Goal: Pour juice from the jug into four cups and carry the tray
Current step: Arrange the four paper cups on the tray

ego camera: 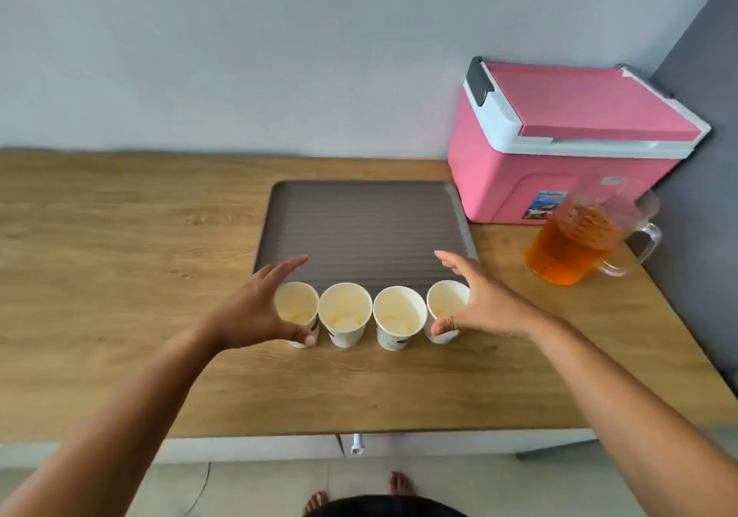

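Four white paper cups stand in a row on the wooden counter, just in front of a grey ribbed tray (361,219). They look empty inside. My left hand (247,311) is at the leftmost cup (294,304); its thumb touches the cup's front and its fingers stretch straight over the tray's near edge. In the same way, my right hand (485,305) is at the rightmost cup (444,297), thumb on the front, fingers straight. The two middle cups (344,313) (399,314) are untouched. A clear jug (571,247) of orange juice stands to the right of the tray.
A pink cooler box (559,145) with a white-rimmed lid sits at the back right against the wall, right behind the jug. A dark wall closes the right side. The counter's front edge (359,430) is near me, with my bare feet on the floor below.
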The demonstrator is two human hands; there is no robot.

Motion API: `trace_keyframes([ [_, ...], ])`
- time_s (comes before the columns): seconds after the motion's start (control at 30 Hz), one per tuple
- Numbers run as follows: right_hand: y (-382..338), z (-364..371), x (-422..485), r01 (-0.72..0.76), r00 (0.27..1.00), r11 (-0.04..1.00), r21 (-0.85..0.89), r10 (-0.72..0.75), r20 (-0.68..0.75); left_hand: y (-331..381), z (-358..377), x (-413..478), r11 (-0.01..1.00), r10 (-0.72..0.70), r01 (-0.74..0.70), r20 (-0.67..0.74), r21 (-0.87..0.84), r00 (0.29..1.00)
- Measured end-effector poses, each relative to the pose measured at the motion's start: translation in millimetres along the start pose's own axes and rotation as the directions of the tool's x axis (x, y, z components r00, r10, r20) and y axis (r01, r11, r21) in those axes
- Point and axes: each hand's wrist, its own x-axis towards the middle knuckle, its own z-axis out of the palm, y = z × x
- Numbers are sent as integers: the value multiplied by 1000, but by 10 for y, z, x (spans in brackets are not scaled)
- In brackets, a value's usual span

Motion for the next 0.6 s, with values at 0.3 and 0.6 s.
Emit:
trace_keyframes([
  [0.3, 293, 216, -106, -31, 998, 999, -14, 30, -63, -226, 261, -45, 999, -12, 15, -53, 44, 999],
  [0.6, 338, 323, -196, -40, 978, 996, 81, 56, -202, -257, 303, -71, 999, -20, 25, -148, 31, 989],
])
